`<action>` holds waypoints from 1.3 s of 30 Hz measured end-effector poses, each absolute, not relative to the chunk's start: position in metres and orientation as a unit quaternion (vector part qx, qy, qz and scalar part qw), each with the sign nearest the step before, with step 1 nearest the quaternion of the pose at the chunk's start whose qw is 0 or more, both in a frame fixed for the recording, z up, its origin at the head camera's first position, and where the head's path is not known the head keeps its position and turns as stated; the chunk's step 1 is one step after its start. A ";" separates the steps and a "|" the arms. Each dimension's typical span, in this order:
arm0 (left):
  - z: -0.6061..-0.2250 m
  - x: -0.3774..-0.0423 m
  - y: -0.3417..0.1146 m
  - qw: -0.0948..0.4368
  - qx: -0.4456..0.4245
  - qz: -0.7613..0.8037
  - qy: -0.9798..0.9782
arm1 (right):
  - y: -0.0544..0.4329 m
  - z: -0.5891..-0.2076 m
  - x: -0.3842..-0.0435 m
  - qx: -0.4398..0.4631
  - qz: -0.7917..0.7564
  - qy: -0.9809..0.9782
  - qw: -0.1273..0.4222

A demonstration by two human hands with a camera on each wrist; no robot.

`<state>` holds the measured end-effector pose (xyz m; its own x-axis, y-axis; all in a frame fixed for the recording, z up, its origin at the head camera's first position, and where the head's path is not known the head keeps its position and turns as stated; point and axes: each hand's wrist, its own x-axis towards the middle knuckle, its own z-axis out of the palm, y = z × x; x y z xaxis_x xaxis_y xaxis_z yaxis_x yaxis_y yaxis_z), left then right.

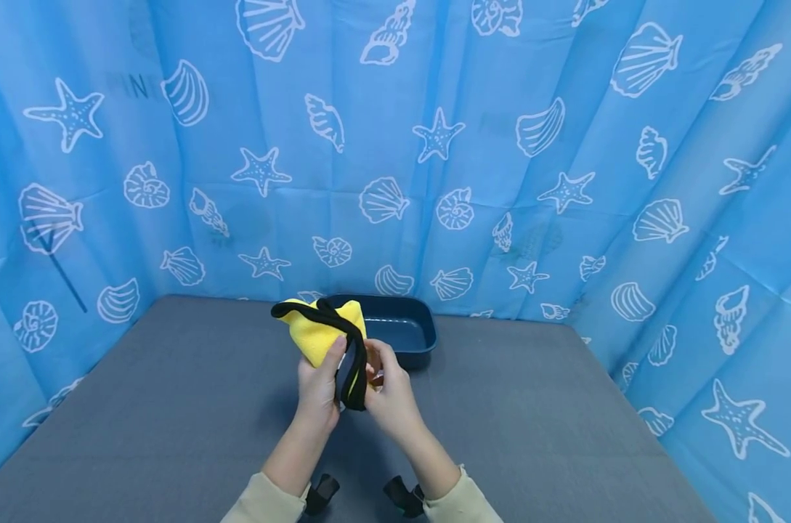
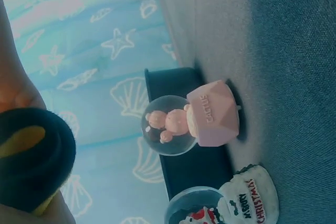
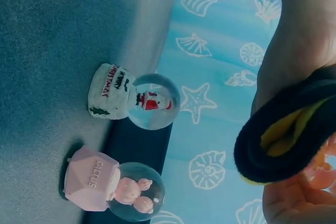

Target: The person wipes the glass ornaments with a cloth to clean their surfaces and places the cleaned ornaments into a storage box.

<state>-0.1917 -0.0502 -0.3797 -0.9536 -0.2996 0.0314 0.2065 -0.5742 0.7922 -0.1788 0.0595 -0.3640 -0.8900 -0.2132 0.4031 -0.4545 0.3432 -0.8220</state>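
Both hands are raised together above the table. My left hand [image 1: 319, 385] grips a yellow cloth with a black border [image 1: 319, 338], its thumb lying on the near side. My right hand [image 1: 395, 396] holds a shiny, clear globe with orange inside [image 1: 374, 365], against the cloth's folded edge. Cloth and fingers hide most of this globe. In the left wrist view, a pink snow globe marked CACTUS [image 2: 212, 114] stands on the table. Beside it is a white-based Christmas snow globe [image 2: 252, 198] with a Santa figure, also in the right wrist view. Neither shows in the head view.
A dark blue rectangular tray [image 1: 428, 330] sits at the back of the grey table [image 1: 513, 421], behind the two standing globes. A blue curtain with white shells and starfish [image 1: 447, 181] hangs along the table's back and sides.
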 end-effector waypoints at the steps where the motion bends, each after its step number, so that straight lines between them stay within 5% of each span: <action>1: -0.380 -0.192 -0.050 0.145 0.053 -0.886 -0.438 | 0.059 -0.364 -0.179 0.205 0.535 -0.811 0.117; 9: -0.380 -0.193 -0.052 0.128 0.075 -0.899 -0.412 | 0.061 -0.367 -0.180 0.221 0.546 -0.796 0.137; 19: -0.378 -0.196 -0.065 0.083 0.130 -0.911 -0.381 | 0.075 -0.364 -0.177 0.191 0.611 -0.764 0.078; 32: -0.380 -0.192 -0.055 0.063 0.022 -0.895 -0.442 | 0.072 -0.367 -0.182 0.230 0.520 -0.802 0.184; 39: -0.384 -0.190 -0.051 0.092 0.045 -0.896 -0.432 | 0.066 -0.370 -0.179 0.233 0.505 -0.809 0.189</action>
<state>-0.1899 -0.0510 -0.3838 -0.9789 -0.2042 -0.0020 0.1256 -0.6099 0.7825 -0.1792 0.0665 -0.3702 -0.8200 -0.1870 0.5410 -0.5681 0.3805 -0.7297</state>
